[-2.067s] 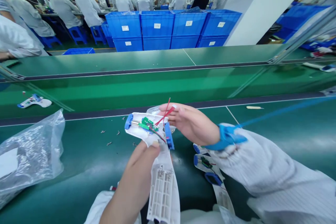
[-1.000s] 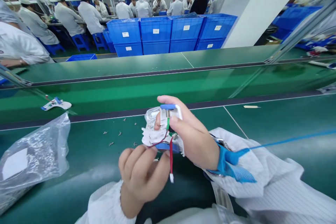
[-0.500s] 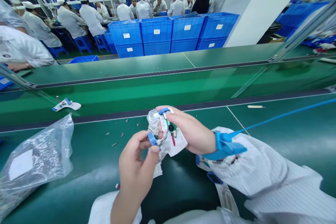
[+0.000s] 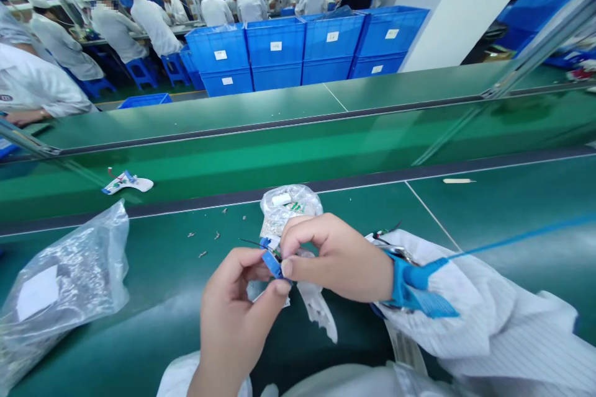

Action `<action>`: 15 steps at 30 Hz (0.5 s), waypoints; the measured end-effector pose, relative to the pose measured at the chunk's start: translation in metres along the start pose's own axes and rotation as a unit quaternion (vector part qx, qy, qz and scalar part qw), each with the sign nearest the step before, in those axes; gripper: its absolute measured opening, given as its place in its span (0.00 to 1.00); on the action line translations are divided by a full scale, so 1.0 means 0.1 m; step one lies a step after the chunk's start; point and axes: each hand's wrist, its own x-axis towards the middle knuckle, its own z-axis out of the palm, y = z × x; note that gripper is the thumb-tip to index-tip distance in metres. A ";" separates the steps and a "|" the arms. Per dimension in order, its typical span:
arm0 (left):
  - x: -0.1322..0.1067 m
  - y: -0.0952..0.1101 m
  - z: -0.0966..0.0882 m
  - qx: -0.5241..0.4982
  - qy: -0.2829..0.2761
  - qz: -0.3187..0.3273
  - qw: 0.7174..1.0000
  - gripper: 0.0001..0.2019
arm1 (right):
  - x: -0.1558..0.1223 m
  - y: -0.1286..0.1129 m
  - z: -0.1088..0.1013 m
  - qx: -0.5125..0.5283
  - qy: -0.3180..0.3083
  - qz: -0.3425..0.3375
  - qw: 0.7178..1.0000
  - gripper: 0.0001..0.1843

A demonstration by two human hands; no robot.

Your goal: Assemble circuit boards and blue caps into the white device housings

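My left hand [image 4: 239, 307] pinches a small blue plastic part [image 4: 272, 263] between thumb and fingers. My right hand [image 4: 338, 257] is closed at that part's right side, with the thumb against its edge. A thin dark wire [image 4: 250, 240] sticks out to the left from behind it. Below my right hand a white curved piece [image 4: 319, 313] hangs down, partly covered by the fingers. Just beyond the hands lies a clear bag of small parts [image 4: 307, 198] with some green pieces inside. A blue wrist strap [image 4: 414, 282] with a cord circles my right wrist.
A large clear bag [image 4: 88, 267] lies at left. Several tiny bits [image 4: 216, 235] are scattered nearby. A white curved piece with blue parts [image 4: 128, 183] lies beyond the dark rail. A pale-handled thin tool [image 4: 459, 180] lies right. Blue crates [image 4: 274, 43] and several people are behind.
My right hand has turned over and come to the blue part at my left fingers. The white piece now hangs below it, and the bag behind is more exposed. The view has shifted slightly.
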 end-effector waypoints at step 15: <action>0.08 -0.20 -0.03 -0.165 -0.039 -0.062 0.984 0.10 | 0.20 0.17 -0.25 -0.033 0.108 0.030 0.993 0.07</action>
